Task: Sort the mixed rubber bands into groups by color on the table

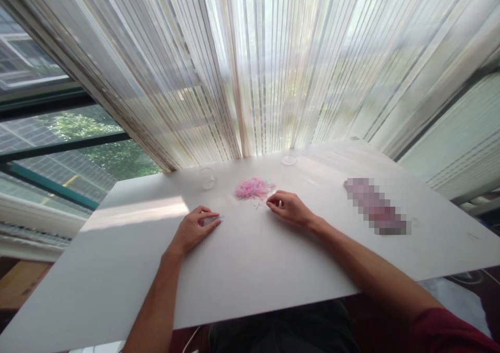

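Observation:
A loose heap of thin pink strands (253,187), with some pale blue and white mixed in, lies near the middle of the white table. My right hand (291,207) is just to the right of the heap, thumb and forefinger pinched together at the tabletop. A few stray strands (258,205) lie beside those fingertips; whatever is in the pinch is too small to make out. Resting on the table at the left, my left hand (196,227) has its thumb and forefinger closed around small light-blue strips (222,217).
Behind the heap stand a clear plastic cup (208,179) and a clear round dish (289,160). A blurred-out long object (375,207) lies on the table (250,269) at the right. Striped sheer curtains (250,66) hang along the far edge.

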The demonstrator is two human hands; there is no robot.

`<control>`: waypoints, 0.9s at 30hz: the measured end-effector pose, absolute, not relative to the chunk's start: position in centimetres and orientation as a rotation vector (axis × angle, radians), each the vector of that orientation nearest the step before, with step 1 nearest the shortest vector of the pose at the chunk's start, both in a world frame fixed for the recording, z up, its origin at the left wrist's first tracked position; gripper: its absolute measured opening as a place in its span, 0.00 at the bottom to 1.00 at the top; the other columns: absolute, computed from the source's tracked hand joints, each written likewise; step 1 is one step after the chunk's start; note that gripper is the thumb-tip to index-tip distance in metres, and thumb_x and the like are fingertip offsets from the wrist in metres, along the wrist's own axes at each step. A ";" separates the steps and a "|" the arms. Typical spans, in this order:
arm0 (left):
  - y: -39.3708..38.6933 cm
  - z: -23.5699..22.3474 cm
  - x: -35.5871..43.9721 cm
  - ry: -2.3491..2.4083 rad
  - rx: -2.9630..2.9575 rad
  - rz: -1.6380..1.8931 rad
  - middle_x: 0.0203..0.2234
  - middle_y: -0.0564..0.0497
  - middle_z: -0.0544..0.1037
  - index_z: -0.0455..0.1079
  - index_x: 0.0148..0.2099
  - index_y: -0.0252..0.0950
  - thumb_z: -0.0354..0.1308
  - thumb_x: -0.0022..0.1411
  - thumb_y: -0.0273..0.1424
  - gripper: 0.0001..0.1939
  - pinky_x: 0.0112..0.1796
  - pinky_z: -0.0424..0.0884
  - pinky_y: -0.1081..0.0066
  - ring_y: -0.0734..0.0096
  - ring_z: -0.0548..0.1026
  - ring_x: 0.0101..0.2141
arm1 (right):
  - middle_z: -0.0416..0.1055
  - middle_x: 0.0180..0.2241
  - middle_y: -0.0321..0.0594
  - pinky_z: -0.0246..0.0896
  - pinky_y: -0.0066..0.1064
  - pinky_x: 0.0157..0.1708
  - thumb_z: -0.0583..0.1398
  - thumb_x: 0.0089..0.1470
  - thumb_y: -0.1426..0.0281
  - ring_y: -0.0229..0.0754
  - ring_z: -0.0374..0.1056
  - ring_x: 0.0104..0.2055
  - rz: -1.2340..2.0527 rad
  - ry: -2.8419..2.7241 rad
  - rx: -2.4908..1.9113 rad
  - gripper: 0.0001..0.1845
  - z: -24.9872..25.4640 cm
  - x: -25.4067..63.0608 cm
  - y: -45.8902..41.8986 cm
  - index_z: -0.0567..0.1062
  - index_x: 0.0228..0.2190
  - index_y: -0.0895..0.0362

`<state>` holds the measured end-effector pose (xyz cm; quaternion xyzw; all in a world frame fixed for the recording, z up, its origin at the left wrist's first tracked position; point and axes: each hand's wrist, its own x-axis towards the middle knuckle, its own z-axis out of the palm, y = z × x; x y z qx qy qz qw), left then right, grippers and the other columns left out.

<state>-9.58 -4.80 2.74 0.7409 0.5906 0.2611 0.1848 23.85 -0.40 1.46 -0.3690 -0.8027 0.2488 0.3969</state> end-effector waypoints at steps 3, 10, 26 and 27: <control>-4.8 2.7 -9.4 1.682 2.108 0.738 0.38 0.50 0.74 0.81 0.43 0.40 0.59 0.59 0.49 0.20 0.28 0.68 0.73 0.76 0.65 0.23 | 0.73 0.29 0.38 0.65 0.28 0.32 0.59 0.56 0.73 0.36 0.68 0.28 0.555 -2.009 -1.010 0.07 1.5 24.6 0.3 0.78 0.30 0.56; -4.8 2.8 -9.1 1.699 2.133 0.742 0.36 0.51 0.75 0.80 0.42 0.41 0.58 0.61 0.47 0.18 0.28 0.67 0.73 0.76 0.66 0.23 | 0.74 0.30 0.39 0.66 0.31 0.33 0.59 0.54 0.74 0.38 0.69 0.28 0.532 -2.045 -1.178 0.07 2.1 27.3 1.6 0.79 0.32 0.56; -4.6 2.7 -8.4 1.646 2.157 0.968 0.31 0.52 0.74 0.78 0.43 0.39 0.56 0.64 0.42 0.15 0.28 0.66 0.74 0.75 0.62 0.23 | 0.71 0.33 0.41 0.65 0.30 0.38 0.61 0.56 0.74 0.39 0.69 0.34 0.623 -2.305 -1.097 0.05 2.2 26.5 0.7 0.79 0.33 0.56; -4.6 2.6 -8.4 1.649 2.169 0.991 0.30 0.52 0.74 0.77 0.42 0.38 0.56 0.64 0.42 0.15 0.28 0.65 0.74 0.75 0.62 0.23 | 0.71 0.34 0.41 0.65 0.30 0.38 0.61 0.56 0.74 0.39 0.69 0.35 0.621 -2.306 -1.077 0.05 2.1 26.4 0.6 0.79 0.33 0.56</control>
